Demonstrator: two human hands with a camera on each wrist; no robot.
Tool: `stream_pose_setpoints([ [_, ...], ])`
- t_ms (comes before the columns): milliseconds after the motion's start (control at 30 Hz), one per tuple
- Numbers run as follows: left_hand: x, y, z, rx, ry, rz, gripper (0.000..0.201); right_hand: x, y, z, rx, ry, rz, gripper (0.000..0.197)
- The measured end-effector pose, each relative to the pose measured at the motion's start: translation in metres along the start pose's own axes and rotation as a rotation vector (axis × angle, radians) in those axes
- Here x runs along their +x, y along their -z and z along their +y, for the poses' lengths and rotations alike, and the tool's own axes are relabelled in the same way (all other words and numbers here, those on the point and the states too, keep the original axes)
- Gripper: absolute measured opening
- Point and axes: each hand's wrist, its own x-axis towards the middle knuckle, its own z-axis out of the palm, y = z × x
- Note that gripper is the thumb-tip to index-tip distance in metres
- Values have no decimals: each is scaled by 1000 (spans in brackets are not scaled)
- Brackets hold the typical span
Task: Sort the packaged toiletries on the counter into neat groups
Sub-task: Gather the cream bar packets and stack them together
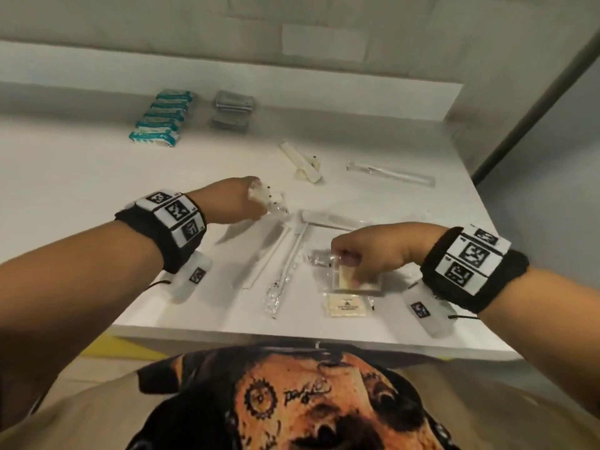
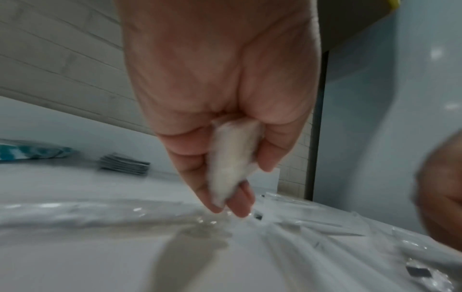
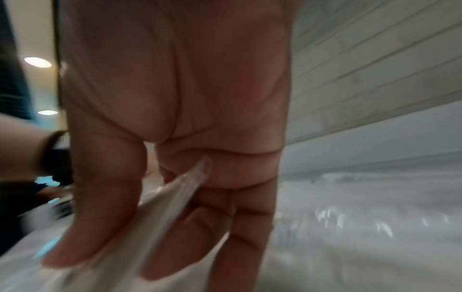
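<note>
The counter [image 1: 97, 177] shows plain white, and along its back sits a row of teal-and-white packets [image 1: 162, 118] beside a stack of grey sachets [image 1: 232, 107]. Cream-coloured packets in clear wrap lie mid-counter [image 1: 303, 164], another cream sachet with a small dark logo [image 1: 345, 305] sits by the near edge, and clear-wrapped white sticks [image 1: 285, 254] run between them. Both wrists wear black bands [image 1: 470, 267] with black-and-white square code patterns, over a tan shirt [image 1: 308, 404] printed in black and orange.
</note>
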Motion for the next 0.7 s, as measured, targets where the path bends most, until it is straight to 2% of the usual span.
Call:
stream_pose_setpoints([
  [100, 13, -6, 21, -110, -16, 59, 24, -2, -28, -2, -135, -5, 0, 41],
  [267, 38, -15, 51, 72, -75, 131, 27, -7, -41, 1, -166, 15, 101, 63],
  [367, 58, -18, 55, 78, -68, 160, 27, -6, -44, -1, -300, 71, 203, 47],
  [433, 72, -15, 57, 91, -52, 155, 36, -5, -40, 2, -259, 64, 214, 40],
  [533, 90, -10, 59, 133, 12, 136, 49, -1, -29, 6, -221, 59, 162, 48],
  [633, 102, -7, 62, 224, 33, 50, 61, 6, -8, 10, -201, 83, 203, 32],
  [700, 109, -5, 63, 292, 21, -14, 67, 8, 17, 17, -57, 55, 274, 23],
])
